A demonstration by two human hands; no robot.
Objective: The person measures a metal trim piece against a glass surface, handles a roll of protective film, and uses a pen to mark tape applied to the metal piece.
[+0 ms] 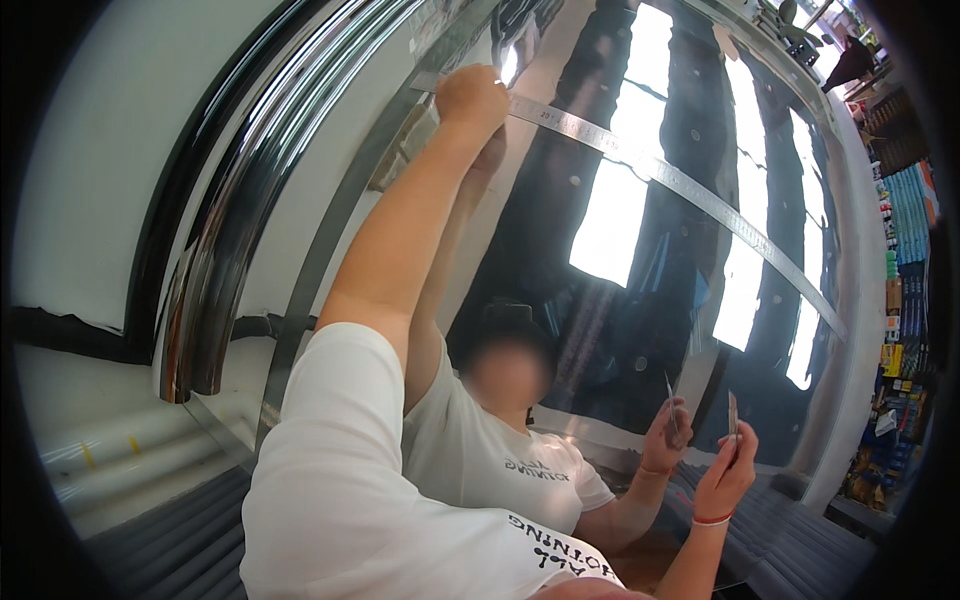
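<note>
My left hand (474, 97) is stretched far out, its fingers curled down on the left end of a long steel ruler (675, 182). The fingertips are hidden behind the back of the hand. The ruler lies slantwise across a glossy, mirror-like sheet (525, 247), which looks like dark reflective film and shows bright window reflections and my own mirrored upper body. At the lower right, my right hand (726, 466) holds a slim cutter knife (733, 412) upright between thumb and fingers, raised apart from the ruler.
Shiny rolls of film (247, 202) stand along the left, past a grey strip (319, 247) at the sheet's side. A pale table edge (847, 420) curves down the right. Beyond it are shelves with packed goods (904, 300). Grey ribbed matting (172, 540) lies at lower left.
</note>
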